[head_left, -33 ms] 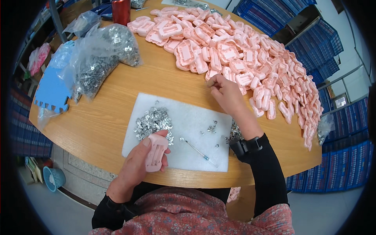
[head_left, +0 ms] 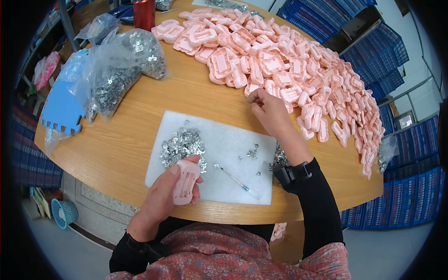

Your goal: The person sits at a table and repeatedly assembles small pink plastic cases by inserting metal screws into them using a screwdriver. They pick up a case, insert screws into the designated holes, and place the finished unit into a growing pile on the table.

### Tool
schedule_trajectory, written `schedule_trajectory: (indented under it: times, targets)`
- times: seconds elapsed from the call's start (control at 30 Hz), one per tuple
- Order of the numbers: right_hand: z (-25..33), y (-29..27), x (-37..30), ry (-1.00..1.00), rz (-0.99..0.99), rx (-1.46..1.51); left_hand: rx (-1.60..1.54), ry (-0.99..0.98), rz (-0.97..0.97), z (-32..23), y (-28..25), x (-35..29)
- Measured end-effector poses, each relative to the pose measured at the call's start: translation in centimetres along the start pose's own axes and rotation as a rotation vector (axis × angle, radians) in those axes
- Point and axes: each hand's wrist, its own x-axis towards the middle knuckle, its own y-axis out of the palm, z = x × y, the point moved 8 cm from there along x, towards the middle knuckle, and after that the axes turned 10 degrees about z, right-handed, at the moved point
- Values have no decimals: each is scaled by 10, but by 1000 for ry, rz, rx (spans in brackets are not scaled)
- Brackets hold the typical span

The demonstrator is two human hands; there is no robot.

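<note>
My left hand (head_left: pixel 157 199) grips a pink plastic housing (head_left: pixel 186 185) over the near edge of a white foam mat (head_left: pixel 219 186), with its long recess facing up. By the near edge of the pink housing pile (head_left: pixel 273 63), my right hand (head_left: pixel 271 114) has its fingers curled and pinched together. What lies between those fingertips, if anything, is hidden. On the mat sits a heap of small shiny metal clips (head_left: pixel 181 143), partly behind the held housing. A slim pen-like tool (head_left: pixel 235 180) lies to its right, near a few loose metal pieces (head_left: pixel 252 153).
Clear bags of metal parts (head_left: pixel 114 86) stand at the left, beside a blue foam tile (head_left: pixel 60 107). A red cylinder (head_left: pixel 144 15) is at the back. More metal parts (head_left: pixel 281 156) lie beside my right wrist. Blue crates (head_left: pixel 401 198) are stacked beyond the table's right edge.
</note>
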Motion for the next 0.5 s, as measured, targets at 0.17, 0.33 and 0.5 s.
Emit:
schedule_trajectory:
  times: [0.17, 0.33, 0.5]
  targets:
    - [1, 10, 10, 43, 23, -336, 21, -10, 7, -2, 0, 1]
    - [26, 14, 6, -152, -18, -372, -3, -30, 4, -4, 2, 0]
    - [18, -3, 13, -38, 66, -95, -14, -31, 19, -2, 0, 0]
